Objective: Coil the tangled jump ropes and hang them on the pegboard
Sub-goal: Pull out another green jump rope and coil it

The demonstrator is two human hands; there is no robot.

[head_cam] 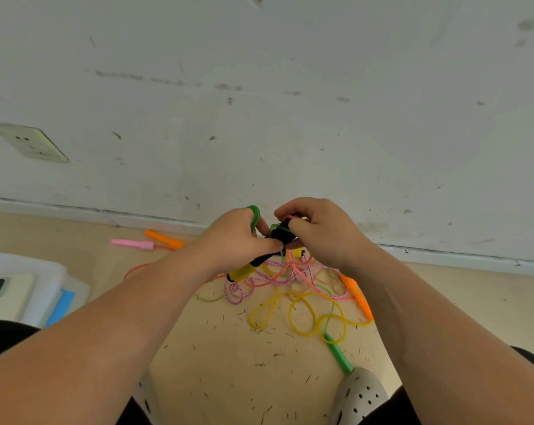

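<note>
Scuffed white wall [259,102] is filling most of my view, with a tan floor [229,348] littered with small dark bits below it. I'm holding the black-and-yellow handles [244,271] up over the tangle [290,283]. My left hand [241,237] is curling round them, with a green loop [255,214] poking out above my knuckles. My right hand [321,231] is bending its fingers in and pinching the black end, where a thin green cord is crossing it and a bit of pink is showing at my fingertip.

I'm judging this as an early stage. No rope is lying coiled, and the yellow, pink, braided and green cords are all crossing each other in one loose heap by the wall. A green handle [339,354] is trailing toward my shoe [364,394], an orange handle [359,296] is lying at the heap's right edge, and a pink handle [132,243] is sitting well apart to the left with a second orange one just beside it. Freeing each rope, coiling it and hanging it is all remaining. No pegboard is showing.

A socket [29,142] is on the wall to the left, and a phone [5,289] is resting on a clear bin [44,271]. I'm finding no brand, label or writing that I can read.
</note>
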